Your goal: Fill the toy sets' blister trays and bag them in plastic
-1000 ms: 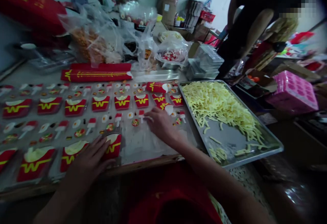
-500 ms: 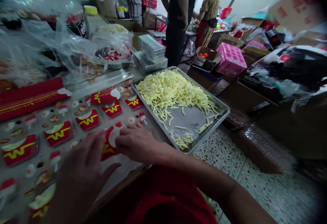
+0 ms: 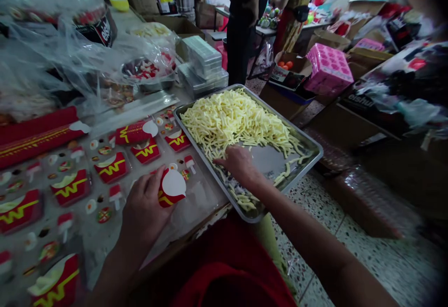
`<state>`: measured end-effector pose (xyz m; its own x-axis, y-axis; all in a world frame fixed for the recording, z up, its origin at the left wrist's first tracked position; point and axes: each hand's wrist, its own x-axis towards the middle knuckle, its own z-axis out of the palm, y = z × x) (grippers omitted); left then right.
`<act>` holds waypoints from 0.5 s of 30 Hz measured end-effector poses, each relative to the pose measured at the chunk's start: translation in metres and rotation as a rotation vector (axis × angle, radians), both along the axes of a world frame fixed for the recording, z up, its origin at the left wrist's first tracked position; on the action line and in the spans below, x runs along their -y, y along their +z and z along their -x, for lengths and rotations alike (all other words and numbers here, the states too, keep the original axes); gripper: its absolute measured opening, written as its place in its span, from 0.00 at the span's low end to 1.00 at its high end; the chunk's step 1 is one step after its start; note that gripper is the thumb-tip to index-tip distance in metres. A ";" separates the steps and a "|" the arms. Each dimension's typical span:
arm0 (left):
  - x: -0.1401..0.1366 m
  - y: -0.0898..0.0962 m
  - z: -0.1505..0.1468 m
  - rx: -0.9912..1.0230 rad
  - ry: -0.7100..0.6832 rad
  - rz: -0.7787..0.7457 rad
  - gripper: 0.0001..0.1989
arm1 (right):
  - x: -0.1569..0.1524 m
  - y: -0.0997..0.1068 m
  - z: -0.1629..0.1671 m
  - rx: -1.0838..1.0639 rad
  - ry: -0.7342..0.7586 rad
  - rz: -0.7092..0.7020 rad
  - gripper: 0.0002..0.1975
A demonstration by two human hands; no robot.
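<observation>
Red yellow-zigzag cartons [image 3: 72, 187] already in rows on grey tabletop [image 3: 206, 199], plenty of pale-yellow sticks [image 3: 234, 115] left in silver metal tray [image 3: 264, 158], left hand [image 3: 149, 199] wrapped round white-backed red carton [image 3: 174, 186] near tabletop's front edge, no sticks showing, right hand [image 3: 241, 164] half-curled by tray's left edge, can't tell if holding any.

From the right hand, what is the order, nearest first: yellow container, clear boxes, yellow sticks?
1. Yellow sticks: in the tray, at the right hand.
2. Clear boxes: beyond the tray.
3. Yellow container: back left.

Dim cool light, blurred edges, dark right corners
</observation>
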<state>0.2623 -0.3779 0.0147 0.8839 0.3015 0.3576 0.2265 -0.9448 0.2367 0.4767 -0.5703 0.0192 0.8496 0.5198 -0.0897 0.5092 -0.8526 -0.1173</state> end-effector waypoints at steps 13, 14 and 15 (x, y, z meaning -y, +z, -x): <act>0.020 0.036 -0.094 -0.146 -0.136 0.022 0.23 | 0.011 -0.016 -0.009 -0.040 0.009 -0.080 0.10; 0.021 0.040 -0.101 -0.172 -0.160 -0.013 0.22 | 0.014 -0.011 -0.010 -0.047 0.005 -0.110 0.09; 0.022 0.044 -0.107 -0.197 -0.186 -0.054 0.23 | 0.018 -0.005 -0.010 -0.039 0.003 -0.141 0.09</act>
<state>0.3695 -0.3995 0.0584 0.9763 0.1127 0.1849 0.0846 -0.9845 0.1535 0.4869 -0.5883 0.0146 0.8452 0.5322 -0.0490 0.5045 -0.8247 -0.2555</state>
